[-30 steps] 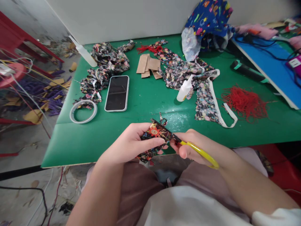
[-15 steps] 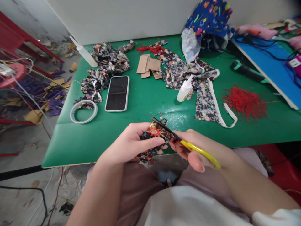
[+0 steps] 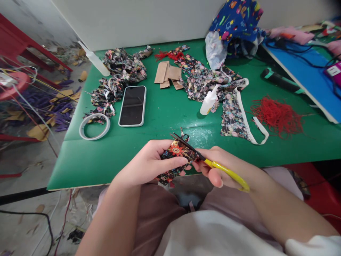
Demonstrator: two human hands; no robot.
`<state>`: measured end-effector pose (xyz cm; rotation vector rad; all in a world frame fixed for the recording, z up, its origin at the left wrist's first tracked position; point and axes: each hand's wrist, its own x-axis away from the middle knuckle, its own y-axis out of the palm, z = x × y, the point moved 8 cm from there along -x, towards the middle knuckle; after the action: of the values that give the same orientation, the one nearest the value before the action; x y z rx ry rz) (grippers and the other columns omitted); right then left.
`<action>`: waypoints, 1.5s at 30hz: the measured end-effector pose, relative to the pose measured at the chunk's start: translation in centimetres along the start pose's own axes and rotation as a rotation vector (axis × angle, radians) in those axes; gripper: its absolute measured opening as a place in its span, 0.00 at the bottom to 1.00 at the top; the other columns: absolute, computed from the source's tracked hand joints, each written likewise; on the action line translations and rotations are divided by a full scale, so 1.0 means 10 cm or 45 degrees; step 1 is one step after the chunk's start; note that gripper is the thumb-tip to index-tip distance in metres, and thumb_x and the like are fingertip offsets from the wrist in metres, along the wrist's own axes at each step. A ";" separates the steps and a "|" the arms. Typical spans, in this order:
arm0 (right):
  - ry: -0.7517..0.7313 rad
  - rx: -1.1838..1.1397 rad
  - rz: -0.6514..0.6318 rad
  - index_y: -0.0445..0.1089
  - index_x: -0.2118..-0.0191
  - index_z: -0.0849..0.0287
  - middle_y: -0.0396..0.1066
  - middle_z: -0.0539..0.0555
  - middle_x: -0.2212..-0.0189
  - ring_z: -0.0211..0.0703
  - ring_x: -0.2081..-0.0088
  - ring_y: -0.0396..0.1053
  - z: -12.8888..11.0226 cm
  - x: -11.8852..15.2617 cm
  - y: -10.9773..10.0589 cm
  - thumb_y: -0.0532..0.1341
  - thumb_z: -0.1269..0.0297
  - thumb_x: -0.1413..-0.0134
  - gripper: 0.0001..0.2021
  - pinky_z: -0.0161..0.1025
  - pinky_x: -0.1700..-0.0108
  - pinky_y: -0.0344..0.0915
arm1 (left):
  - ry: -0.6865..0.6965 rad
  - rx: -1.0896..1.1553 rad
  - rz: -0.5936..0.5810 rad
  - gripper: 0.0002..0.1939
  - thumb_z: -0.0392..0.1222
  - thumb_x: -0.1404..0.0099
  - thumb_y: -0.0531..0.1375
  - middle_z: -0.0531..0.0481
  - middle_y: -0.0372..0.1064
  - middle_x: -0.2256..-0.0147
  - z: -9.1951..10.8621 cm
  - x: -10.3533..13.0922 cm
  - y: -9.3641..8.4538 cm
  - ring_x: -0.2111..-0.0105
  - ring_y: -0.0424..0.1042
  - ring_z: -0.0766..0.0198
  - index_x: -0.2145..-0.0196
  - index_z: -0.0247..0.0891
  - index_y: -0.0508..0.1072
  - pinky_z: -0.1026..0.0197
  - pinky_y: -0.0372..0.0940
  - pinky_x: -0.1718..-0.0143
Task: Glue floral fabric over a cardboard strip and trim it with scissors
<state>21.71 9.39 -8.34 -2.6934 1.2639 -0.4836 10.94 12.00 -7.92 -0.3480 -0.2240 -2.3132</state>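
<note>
My left hand (image 3: pixel 156 161) is closed on a piece of dark floral fabric (image 3: pixel 174 151), its thumb pressed along the front. In my right hand (image 3: pixel 213 165) are scissors with yellow handles (image 3: pixel 231 176) and dark blades (image 3: pixel 186 144). The blades lie across the top edge of the fabric, close together near the tips. Part of the fabric hides behind my left fingers. A small cut scrap (image 3: pixel 185 136) lies on the green table just beyond the blades.
On the green table (image 3: pixel 82 160) are a phone (image 3: pixel 132 106), a tape roll (image 3: pixel 81 128), cardboard pieces (image 3: pixel 162 73), a squeeze bottle (image 3: pixel 208 103), another bottle (image 3: pixel 97 63), floral fabric heaps (image 3: pixel 125 64) and red threads (image 3: pixel 278 115). A blue board (image 3: pixel 301 71) stands at the right.
My right thumb has drawn in toward the scissors' yellow handle. The left hand and the fabric have shifted very slightly right; the scissors stay at the fabric's top edge.
</note>
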 end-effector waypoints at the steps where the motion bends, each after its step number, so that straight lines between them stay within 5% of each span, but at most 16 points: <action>1: 0.010 0.012 -0.011 0.62 0.71 0.60 0.56 0.45 0.81 0.30 0.80 0.51 0.01 0.00 0.01 0.41 0.26 0.60 0.37 0.30 0.78 0.49 | -0.004 0.004 -0.007 0.08 0.43 0.40 0.62 0.52 0.74 0.74 0.00 0.00 0.01 0.76 0.70 0.69 0.68 0.34 0.75 0.69 0.66 0.75; 9: -0.004 -0.039 0.106 0.64 0.72 0.59 0.62 0.46 0.79 0.32 0.77 0.56 0.12 -0.01 0.04 0.46 0.30 0.53 0.32 0.32 0.74 0.53 | -0.059 0.073 -0.050 0.08 0.42 0.40 0.62 0.53 0.73 0.74 -0.03 0.01 0.05 0.77 0.69 0.71 0.67 0.35 0.75 0.71 0.65 0.76; 15: 0.012 -0.043 -0.022 0.66 0.69 0.60 0.68 0.50 0.73 0.35 0.73 0.64 0.09 0.00 0.06 0.46 0.30 0.53 0.34 0.32 0.71 0.57 | -0.050 0.051 -0.038 0.08 0.43 0.40 0.62 0.52 0.73 0.75 -0.03 0.00 0.03 0.77 0.68 0.70 0.68 0.34 0.75 0.70 0.65 0.76; 25: 0.014 0.049 0.050 0.62 0.75 0.60 0.57 0.45 0.82 0.30 0.80 0.53 0.06 -0.02 0.00 0.49 0.38 0.46 0.27 0.30 0.79 0.50 | -0.056 0.019 -0.050 0.11 0.45 0.40 0.62 0.51 0.73 0.74 -0.05 0.01 0.04 0.77 0.69 0.69 0.66 0.34 0.75 0.70 0.65 0.76; 32: 0.091 -0.256 0.261 0.62 0.69 0.58 0.57 0.43 0.85 0.33 0.82 0.58 0.19 0.02 -0.11 0.52 0.26 0.64 0.35 0.34 0.74 0.61 | 0.103 -0.125 0.073 0.11 0.45 0.39 0.61 0.48 0.75 0.70 0.05 0.06 -0.07 0.72 0.72 0.65 0.65 0.34 0.77 0.67 0.68 0.72; 35: 0.039 -0.461 0.419 0.62 0.67 0.57 0.58 0.42 0.88 0.33 0.85 0.58 0.25 0.04 -0.17 0.53 0.26 0.66 0.35 0.38 0.72 0.67 | 0.319 -0.382 0.200 0.16 0.41 0.34 0.55 0.45 0.75 0.61 0.16 0.09 -0.12 0.67 0.72 0.63 0.50 0.39 0.72 0.64 0.68 0.66; 39: -0.043 -0.540 0.485 0.62 0.67 0.58 0.59 0.42 0.87 0.32 0.85 0.58 0.18 0.04 -0.18 0.56 0.33 0.56 0.28 0.39 0.69 0.68 | 0.778 -1.127 0.569 0.27 0.30 0.36 0.51 0.46 0.69 0.61 0.38 0.17 -0.09 0.61 0.66 0.61 0.40 0.43 0.61 0.58 0.63 0.57; 45: -0.006 -0.244 0.492 0.63 0.67 0.59 0.57 0.42 0.85 0.31 0.83 0.56 0.04 0.01 -0.11 0.62 0.46 0.52 0.19 0.31 0.79 0.57 | 0.814 -1.618 0.778 0.36 0.28 0.46 0.51 0.45 0.61 0.61 0.37 0.11 0.03 0.62 0.63 0.59 0.39 0.40 0.58 0.56 0.61 0.58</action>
<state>22.73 10.02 -8.43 -2.4904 1.8578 -0.3194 11.07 12.02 -4.04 -0.1983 1.4856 -1.5491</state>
